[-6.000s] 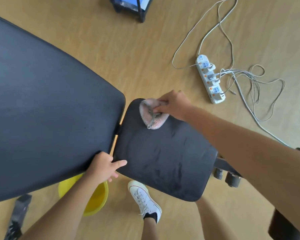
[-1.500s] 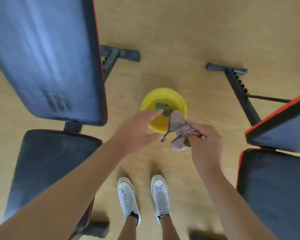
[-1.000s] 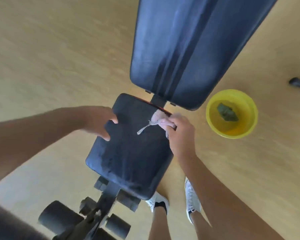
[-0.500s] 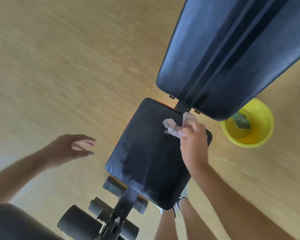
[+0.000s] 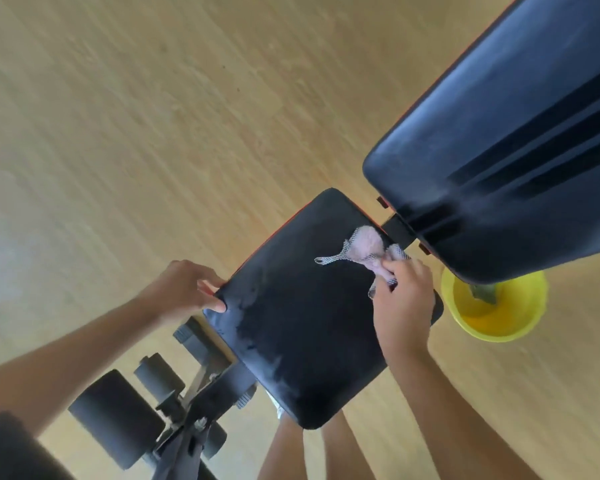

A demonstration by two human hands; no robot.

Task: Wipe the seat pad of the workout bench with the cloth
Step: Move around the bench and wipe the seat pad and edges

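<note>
The black seat pad [image 5: 302, 317] of the workout bench lies tilted in the middle of the view, with damp streaks near its left and lower edges. My right hand [image 5: 402, 299] presses a pink cloth [image 5: 366, 249] with a checked strap onto the pad's far corner, close to the backrest hinge. My left hand [image 5: 184, 291] grips the pad's left edge, thumb on top of the pad.
The dark backrest pad [image 5: 506, 157] rises at the upper right. A yellow basin [image 5: 496, 310] with a green item in it stands on the wooden floor at the right. Black foam rollers [image 5: 118, 414] and the bench frame sit at the lower left. My legs stand below the pad.
My left hand has come in from the open floor and taken hold of the seat pad's left edge. My right hand still holds the cloth at the far corner.
</note>
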